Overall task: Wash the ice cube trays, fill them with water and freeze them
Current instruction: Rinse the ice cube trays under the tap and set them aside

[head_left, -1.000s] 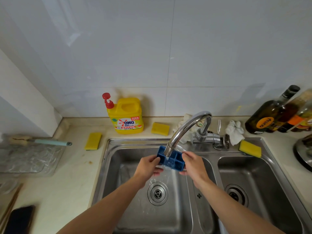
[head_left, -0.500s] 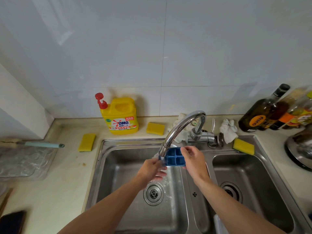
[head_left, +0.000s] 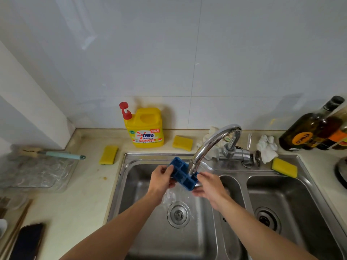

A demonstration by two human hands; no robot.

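Swung round since half a second ago, tray (head_left: 182,174) now sits cells-up under the tap (head_left: 212,145), over the left sink (head_left: 135,186) basin.
Left hand (head_left: 161,180) grips one end, right hand (head_left: 208,187) the other, hands apart. Tilting it slowly should flush every cell (corners trap residue). Readable: "OMO" on the yellow jug (head_left: 145,128); the dark bottle (head_left: 308,128) has an orange label I can't read surely.
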